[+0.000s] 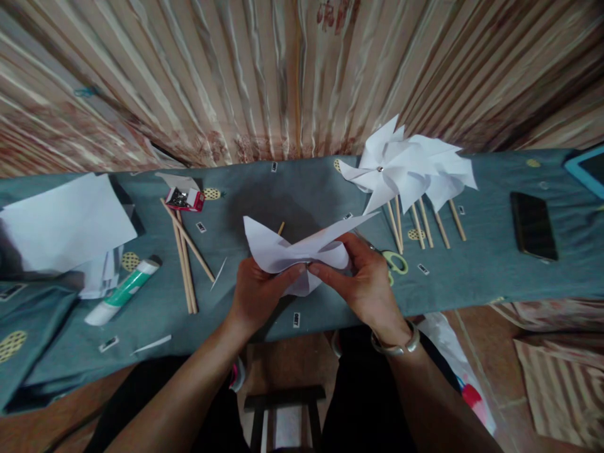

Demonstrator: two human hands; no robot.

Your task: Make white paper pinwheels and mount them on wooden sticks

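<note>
Between my two hands is a white paper pinwheel [292,251], its blades curled in toward the centre. My left hand [258,290] grips its left side, thumb pressed at the middle. From the right, my right hand [363,277] pinches the same centre, the two thumbs nearly meeting over a small dark spot. The tip of a wooden stick [281,228] shows just behind the paper; whether it is joined to the pinwheel I cannot tell. Partly hidden by my right hand are scissors with green handles [397,263].
Several white pinwheels on sticks [401,163] lie at the back right, near a black phone [533,225]. To the left are loose sticks [185,264], a red box of metal pins [185,198], a glue stick [123,293], paper sheets [70,220] and paper scraps [151,345].
</note>
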